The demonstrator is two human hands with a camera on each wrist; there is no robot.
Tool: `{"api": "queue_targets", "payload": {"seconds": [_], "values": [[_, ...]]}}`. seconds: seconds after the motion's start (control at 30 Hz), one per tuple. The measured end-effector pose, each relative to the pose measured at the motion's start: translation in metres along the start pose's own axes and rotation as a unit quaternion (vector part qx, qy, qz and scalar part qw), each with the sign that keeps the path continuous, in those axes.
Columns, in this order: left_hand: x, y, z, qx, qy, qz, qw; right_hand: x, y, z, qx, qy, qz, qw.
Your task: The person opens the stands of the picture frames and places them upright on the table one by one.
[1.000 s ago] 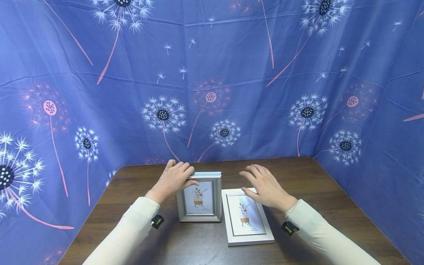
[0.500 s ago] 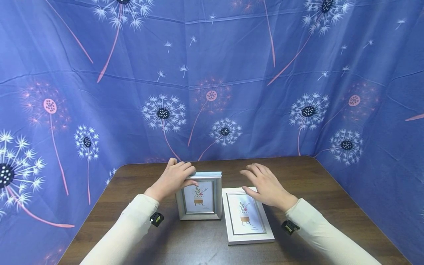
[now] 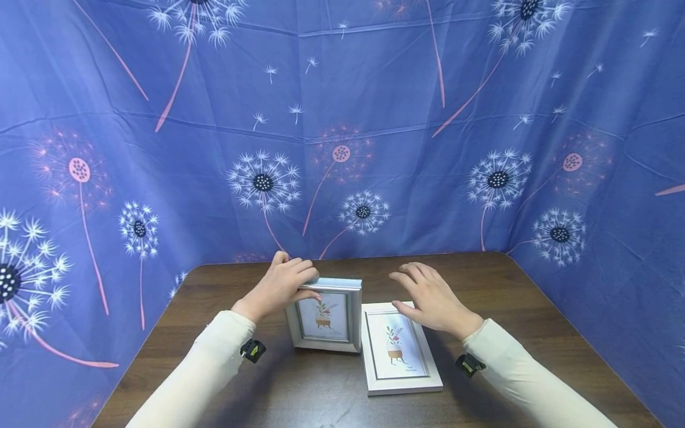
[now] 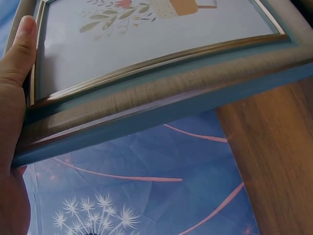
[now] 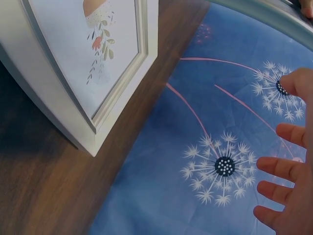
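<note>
My left hand (image 3: 280,288) grips a silver-grey picture frame (image 3: 332,326) by its upper left corner, the thumb over the front and the fingers behind the top edge. This frame stands upright, slightly turned, and shows a print of a potted plant. In the left wrist view, the thumb (image 4: 23,46) lies along the front moulding of the silver-grey frame (image 4: 161,81). To its right, a white picture frame (image 3: 396,353) with a similar print lies face up on the table. Over its upper right part hovers my right hand (image 3: 433,300), fingers spread and relaxed, holding nothing.
The brown wooden table (image 3: 465,276) ends at a blue dandelion-print cloth (image 3: 342,196) that hangs behind and at both sides. The two frames stand close together, the silver one's lower right corner right at the white one's left edge.
The silver-grey frame has turned a little and shifted slightly to the right and away, its lower edge now higher in view. The right hand and the white frame have hardly moved.
</note>
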State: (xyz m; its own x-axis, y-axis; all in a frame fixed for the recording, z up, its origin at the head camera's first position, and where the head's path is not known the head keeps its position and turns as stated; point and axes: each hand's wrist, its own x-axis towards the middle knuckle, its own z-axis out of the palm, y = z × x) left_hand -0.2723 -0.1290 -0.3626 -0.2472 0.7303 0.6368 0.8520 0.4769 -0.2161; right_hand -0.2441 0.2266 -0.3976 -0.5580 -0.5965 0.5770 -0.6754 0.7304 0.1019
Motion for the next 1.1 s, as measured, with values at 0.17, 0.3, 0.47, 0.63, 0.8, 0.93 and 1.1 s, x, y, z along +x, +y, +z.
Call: {"api": "queue_targets", "payload": {"seconds": [0.17, 0.3, 0.47, 0.63, 0.8, 0.93, 1.1], "values": [[0.006, 0.001, -0.005, 0.016, -0.001, 0.027, 0.9995, 0.001, 0.002, 0.0, 0.007, 0.003, -0.008, 1.0], [0.011, 0.002, -0.01, 0.029, 0.001, 0.047, 0.9985, 0.002, 0.003, -0.002, 0.016, 0.0, -0.011, 1.0], [0.015, 0.003, -0.016, 0.044, 0.007, 0.069, 0.9966, 0.002, 0.005, -0.004, 0.02, -0.001, -0.005, 1.0], [0.015, 0.005, -0.019, 0.051, 0.009, 0.082, 0.9953, 0.001, 0.006, -0.004, 0.019, -0.001, -0.001, 1.0], [0.014, 0.008, -0.023, 0.043, 0.009, 0.089, 0.9951, 0.0, 0.006, -0.004, 0.019, -0.005, 0.004, 1.0], [0.012, 0.009, -0.023, 0.041, 0.007, 0.094, 0.9947, -0.001, 0.006, -0.004, 0.02, -0.009, 0.008, 1.0], [0.009, 0.011, -0.021, 0.044, 0.009, 0.1, 0.994, -0.001, 0.006, -0.004, 0.021, -0.01, 0.008, 1.0]]}}
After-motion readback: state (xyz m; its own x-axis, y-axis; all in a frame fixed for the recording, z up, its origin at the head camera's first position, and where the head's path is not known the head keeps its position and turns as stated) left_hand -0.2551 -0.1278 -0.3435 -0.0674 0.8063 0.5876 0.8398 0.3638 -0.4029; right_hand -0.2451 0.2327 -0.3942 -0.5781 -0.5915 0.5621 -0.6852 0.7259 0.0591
